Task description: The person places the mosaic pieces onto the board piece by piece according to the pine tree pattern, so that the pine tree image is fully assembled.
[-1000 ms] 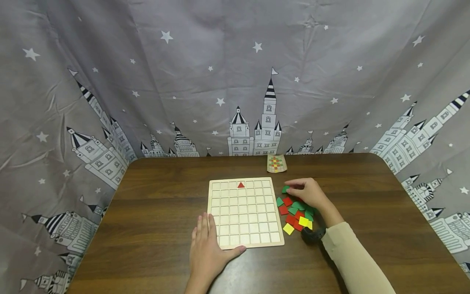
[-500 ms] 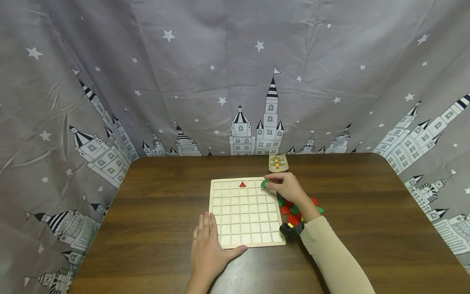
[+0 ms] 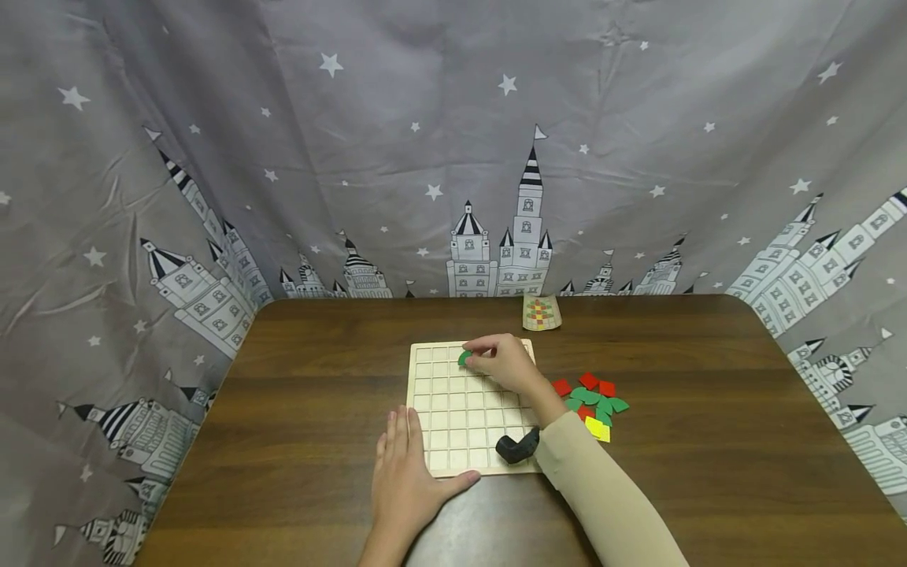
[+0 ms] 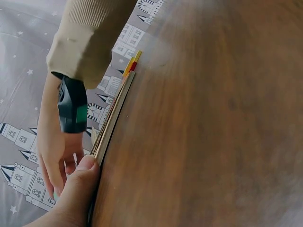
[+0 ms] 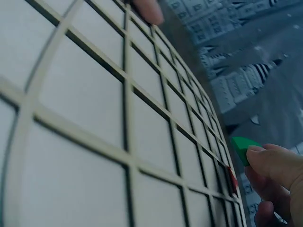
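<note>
text: none legible | labels, brands: none legible | numbers, signs: none legible

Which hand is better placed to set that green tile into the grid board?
Likely the right hand, pinching the green tile near the far edge of the grid board. The left hand rests against the board's near-left corner, away from the tile.

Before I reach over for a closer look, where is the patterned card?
In the head view, the patterned card lies at the far edge of the table, beyond the far right corner of the grid board.
</note>
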`<state>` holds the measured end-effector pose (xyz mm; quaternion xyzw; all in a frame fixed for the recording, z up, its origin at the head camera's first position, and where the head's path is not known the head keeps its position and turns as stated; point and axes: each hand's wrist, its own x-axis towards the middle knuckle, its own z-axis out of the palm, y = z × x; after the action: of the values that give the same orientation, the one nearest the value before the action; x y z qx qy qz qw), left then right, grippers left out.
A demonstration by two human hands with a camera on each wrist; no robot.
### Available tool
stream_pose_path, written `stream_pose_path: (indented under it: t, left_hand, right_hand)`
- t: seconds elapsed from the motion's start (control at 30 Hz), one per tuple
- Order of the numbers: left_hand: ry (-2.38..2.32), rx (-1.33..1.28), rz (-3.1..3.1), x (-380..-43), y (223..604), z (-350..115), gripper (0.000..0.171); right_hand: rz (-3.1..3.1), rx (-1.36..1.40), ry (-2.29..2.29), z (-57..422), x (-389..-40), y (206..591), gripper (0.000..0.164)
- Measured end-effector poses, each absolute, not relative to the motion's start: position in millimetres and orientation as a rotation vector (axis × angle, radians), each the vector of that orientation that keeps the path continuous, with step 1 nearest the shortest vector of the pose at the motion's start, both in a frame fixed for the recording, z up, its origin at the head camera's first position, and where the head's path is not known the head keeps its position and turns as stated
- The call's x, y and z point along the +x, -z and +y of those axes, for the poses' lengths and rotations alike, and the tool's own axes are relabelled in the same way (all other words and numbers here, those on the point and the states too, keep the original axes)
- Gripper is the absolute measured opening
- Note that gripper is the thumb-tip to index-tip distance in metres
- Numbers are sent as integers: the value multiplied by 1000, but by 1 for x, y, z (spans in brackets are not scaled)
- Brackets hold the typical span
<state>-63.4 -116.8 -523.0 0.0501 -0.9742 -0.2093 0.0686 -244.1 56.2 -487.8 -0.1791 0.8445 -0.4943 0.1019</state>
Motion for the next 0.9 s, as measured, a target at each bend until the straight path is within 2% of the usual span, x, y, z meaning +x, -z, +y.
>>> stream_pose_path:
  t: [0.9]
  left_hand:
    - [630, 141, -2921, -65, 526, -117, 143]
  right_hand:
    - [2782, -677, 1097, 40, -236, 495, 22]
